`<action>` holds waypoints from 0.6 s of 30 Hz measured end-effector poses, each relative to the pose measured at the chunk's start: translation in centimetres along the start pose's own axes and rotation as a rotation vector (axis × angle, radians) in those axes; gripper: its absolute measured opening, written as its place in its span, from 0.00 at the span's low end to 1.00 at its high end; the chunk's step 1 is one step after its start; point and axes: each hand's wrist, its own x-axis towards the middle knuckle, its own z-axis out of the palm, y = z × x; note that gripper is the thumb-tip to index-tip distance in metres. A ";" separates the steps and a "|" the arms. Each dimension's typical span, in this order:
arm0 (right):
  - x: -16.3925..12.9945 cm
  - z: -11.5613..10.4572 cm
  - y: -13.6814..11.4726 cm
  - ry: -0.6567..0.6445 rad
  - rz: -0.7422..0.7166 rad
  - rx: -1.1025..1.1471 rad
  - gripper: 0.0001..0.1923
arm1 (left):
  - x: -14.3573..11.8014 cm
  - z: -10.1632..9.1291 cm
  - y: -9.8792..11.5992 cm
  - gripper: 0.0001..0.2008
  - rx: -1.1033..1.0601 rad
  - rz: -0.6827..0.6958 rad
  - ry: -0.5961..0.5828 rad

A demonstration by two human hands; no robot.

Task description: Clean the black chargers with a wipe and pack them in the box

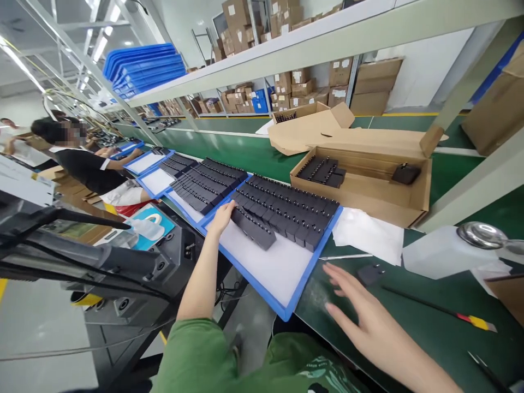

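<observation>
Left hand (223, 215) is on the near-left corner of the black parts (286, 210) stacked in rows on the blue tray (262, 284). Fingers curl over the end of the front row; I can't tell whether they grip a piece or just rest on it.

Right hand (368, 322) hovers flat over the green bench (409, 327), right of the tray. Fingers spread, holding nothing. Nearest thing is a single small black part (370, 273) lying loose on the bench just past the fingertips.

Step, as I read it: pulling parts off the tray's front row, right hand free to take the loose one.

Next move needs a firm pinch on one piece without knocking the neighbouring rows.

Behind the tray: open cardboard box (368, 202) with a few black parts inside. White sheet (368, 234) lies between tray and box. A person in black sits further left along the line.
</observation>
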 end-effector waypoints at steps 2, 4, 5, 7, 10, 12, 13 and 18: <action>2.5 1.3 -0.9 -0.071 0.093 0.113 0.33 | -2.1 0.6 0.3 0.19 0.025 0.087 -0.130; 4.3 2.8 -1.7 -0.083 0.128 0.126 0.39 | -4.6 0.8 0.9 0.18 0.047 0.192 -0.271; 4.9 3.5 -2.1 -0.074 0.133 0.103 0.41 | -5.7 0.6 1.2 0.18 0.055 0.251 -0.341; 5.7 4.6 -2.9 -0.076 0.144 -0.004 0.45 | -7.5 -0.1 1.9 0.19 0.070 0.373 -0.471; 6.9 5.7 -3.9 -0.114 0.192 -0.190 0.45 | -7.9 -1.0 2.6 0.22 0.099 0.519 -0.594; 7.9 6.1 -4.4 -0.109 0.221 -0.257 0.42 | -7.0 -0.9 2.6 0.22 0.127 0.585 -0.626; 8.3 6.3 -4.7 -0.094 0.227 -0.275 0.40 | -6.4 -0.6 2.4 0.22 0.141 0.611 -0.630; 9.2 6.4 -6.1 -0.059 0.151 -0.351 0.29 | -5.3 1.0 1.1 0.29 0.156 0.688 -0.550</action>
